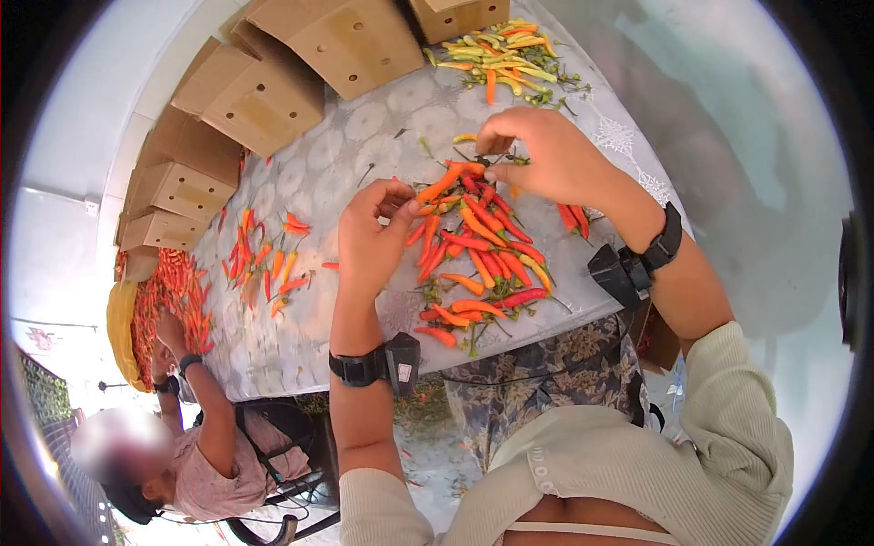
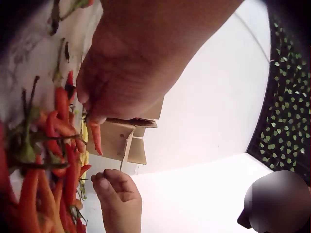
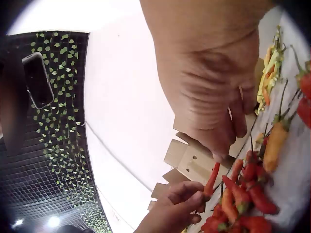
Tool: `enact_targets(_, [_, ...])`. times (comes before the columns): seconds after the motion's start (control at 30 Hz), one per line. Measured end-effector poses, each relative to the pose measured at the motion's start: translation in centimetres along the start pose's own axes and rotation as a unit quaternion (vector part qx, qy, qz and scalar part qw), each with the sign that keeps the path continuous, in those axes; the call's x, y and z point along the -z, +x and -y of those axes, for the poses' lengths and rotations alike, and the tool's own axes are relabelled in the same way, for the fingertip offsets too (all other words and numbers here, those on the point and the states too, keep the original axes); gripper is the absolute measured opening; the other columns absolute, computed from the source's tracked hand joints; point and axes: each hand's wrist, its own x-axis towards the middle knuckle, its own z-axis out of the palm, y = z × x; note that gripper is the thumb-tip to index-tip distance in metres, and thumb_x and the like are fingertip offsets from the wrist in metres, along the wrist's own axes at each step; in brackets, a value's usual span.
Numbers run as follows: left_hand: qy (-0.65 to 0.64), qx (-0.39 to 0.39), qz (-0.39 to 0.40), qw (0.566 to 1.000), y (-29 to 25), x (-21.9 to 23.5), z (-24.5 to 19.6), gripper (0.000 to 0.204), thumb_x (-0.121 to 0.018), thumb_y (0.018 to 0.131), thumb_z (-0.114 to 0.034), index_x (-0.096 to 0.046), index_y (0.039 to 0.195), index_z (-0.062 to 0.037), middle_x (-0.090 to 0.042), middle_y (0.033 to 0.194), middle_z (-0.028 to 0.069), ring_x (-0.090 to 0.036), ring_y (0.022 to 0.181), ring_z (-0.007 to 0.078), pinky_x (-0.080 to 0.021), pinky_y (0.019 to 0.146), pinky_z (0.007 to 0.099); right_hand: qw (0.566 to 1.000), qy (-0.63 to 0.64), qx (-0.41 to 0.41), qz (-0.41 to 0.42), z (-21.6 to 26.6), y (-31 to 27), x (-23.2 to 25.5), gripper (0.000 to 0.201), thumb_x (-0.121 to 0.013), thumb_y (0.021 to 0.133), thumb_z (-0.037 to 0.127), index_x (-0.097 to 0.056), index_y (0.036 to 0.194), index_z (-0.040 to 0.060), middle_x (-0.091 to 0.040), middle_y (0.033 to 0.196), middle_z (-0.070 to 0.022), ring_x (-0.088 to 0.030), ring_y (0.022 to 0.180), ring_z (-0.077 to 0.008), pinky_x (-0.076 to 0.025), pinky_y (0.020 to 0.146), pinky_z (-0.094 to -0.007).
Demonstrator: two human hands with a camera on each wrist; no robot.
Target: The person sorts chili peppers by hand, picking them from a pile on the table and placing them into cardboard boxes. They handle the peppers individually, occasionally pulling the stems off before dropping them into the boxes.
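Observation:
My left hand (image 1: 371,238) pinches an orange-red chili (image 1: 439,187) above a pile of red and orange chilies (image 1: 492,241). In the right wrist view that chili (image 3: 212,179) hangs between both hands, its lower end at the left fingertips. My right hand (image 1: 551,159) is bent over the back of the pile, beside the chili's upper end; in the left wrist view its thumb and fingertips (image 2: 104,182) close on a thin stem. The palm side of that hand is mostly hidden in the right wrist view.
Cardboard boxes (image 1: 255,96) line the table's (image 1: 314,196) far side. Yellow-green chilies (image 1: 501,59) lie at the back, and a smaller red and orange group (image 1: 264,259) lies left. Another person (image 1: 214,446) reaches into a large chili heap (image 1: 173,291) at the far left.

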Motion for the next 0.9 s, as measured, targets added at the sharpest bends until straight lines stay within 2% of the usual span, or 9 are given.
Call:
enact_targets(0.07, [-0.015,0.017,-0.019,1.0,0.1,0.2,0.1,0.014,-0.066,0.079,-0.003,-0.062,0.092,0.0012,-0.064,0.082,0.0058,-0.058,0.069,0.0125,-0.047,0.065,0.0258,0.998,0.03,-0.019,0.059,0.8,0.0,0.1,0.022,-0.073,0.07,0.009,-0.062,0.088,0.0033,-0.063,0.088,-0.0098,-0.062,0.086,-0.0249,-0.048,0.077,-0.0341])
enact_targets(0.17, [-0.012,0.035,-0.036,0.999,0.4,0.7,0.4,0.014,-0.066,0.08,-0.004,-0.062,0.093,0.0005,-0.065,0.082,0.0055,-0.06,0.072,0.0122,-0.048,0.067,0.0257,0.998,-0.023,0.026,0.047,0.6,0.0,-0.2,0.023,-0.076,0.069,0.016,-0.063,0.085,0.0047,-0.063,0.086,-0.0083,-0.061,0.084,-0.0253,-0.047,0.077,-0.034])
enact_targets(0.27, [-0.003,0.039,-0.041,0.998,0.4,0.7,0.6,0.016,-0.067,0.08,-0.006,-0.062,0.093,0.0007,-0.066,0.083,0.006,-0.061,0.074,0.0125,-0.048,0.068,0.0261,0.994,-0.002,0.062,0.089,0.7,-0.1,-0.6,0.027,-0.077,0.068,0.021,-0.065,0.087,0.0067,-0.062,0.091,-0.0081,-0.057,0.09,-0.0263,-0.045,0.082,-0.036])
enact_targets(0.37, [0.008,0.015,-0.043,0.999,0.5,0.6,0.6,0.019,-0.069,0.079,-0.009,-0.062,0.093,0.0012,-0.066,0.083,0.0065,-0.061,0.074,0.0129,-0.049,0.068,0.0269,0.983,-0.013,0.159,0.094,1.2,-0.8,-2.4,0.03,-0.078,0.063,0.024,-0.065,0.085,0.0083,-0.06,0.089,-0.0086,-0.055,0.093,-0.0291,-0.045,0.079,-0.0392])
enact_targets(0.4, [0.013,0.004,-0.044,0.999,0.5,0.6,0.7,0.02,-0.07,0.079,-0.011,-0.062,0.093,0.0014,-0.066,0.083,0.0067,-0.061,0.074,0.0131,-0.049,0.068,0.0271,0.98,-0.01,0.156,0.122,1.5,-0.8,-2.6,0.029,-0.079,0.062,0.023,-0.065,0.085,0.0092,-0.058,0.094,-0.009,-0.053,0.097,-0.0298,-0.043,0.083,-0.0404])
enact_targets(0.5, [0.042,-0.006,-0.065,0.997,0.5,0.9,1.1,0.022,-0.071,0.078,-0.013,-0.062,0.092,0.0015,-0.066,0.082,0.0068,-0.061,0.074,0.0134,-0.049,0.069,0.0275,0.986,-0.053,0.123,0.103,0.7,-0.6,-2.9,0.024,-0.076,0.064,0.017,-0.065,0.084,0.0093,-0.059,0.092,-0.0085,-0.054,0.093,-0.0301,-0.044,0.082,-0.0399])
enact_targets(0.6, [0.039,-0.015,-0.082,0.996,0.7,1.3,2.0,0.022,-0.072,0.079,-0.014,-0.062,0.093,0.0007,-0.066,0.08,0.0064,-0.062,0.074,0.0141,-0.049,0.069,0.0278,0.992,-0.069,0.095,0.043,0.1,-0.3,-2.2,0.018,-0.072,0.067,0.011,-0.065,0.083,0.0086,-0.059,0.09,-0.0082,-0.054,0.092,-0.0304,-0.045,0.081,-0.0395])
enact_targets(0.7, [-0.008,0.016,-0.058,0.998,0.7,1.3,2.0,0.021,-0.071,0.079,-0.014,-0.063,0.093,0.0001,-0.065,0.078,0.005,-0.061,0.073,0.0126,-0.048,0.067,0.0266,0.989,-0.099,0.105,-0.005,-0.1,-0.2,-2.2,0.016,-0.07,0.068,0.008,-0.065,0.083,0.0083,-0.059,0.088,-0.0076,-0.055,0.09,-0.0298,-0.045,0.079,-0.0395])
enact_targets(0.9, [-0.089,0.093,0.022,0.991,0.2,1.5,0.3,0.018,-0.07,0.082,-0.015,-0.063,0.092,-0.0008,-0.062,0.075,0.0002,-0.054,0.067,0.005,-0.044,0.061,0.0204,0.987,-0.012,0.151,0.06,2.3,-0.5,-2.3,0.016,-0.077,0.064,0.012,-0.065,0.075,0.0083,-0.059,0.081,-0.003,-0.056,0.085,-0.0235,-0.045,0.075,-0.0353])
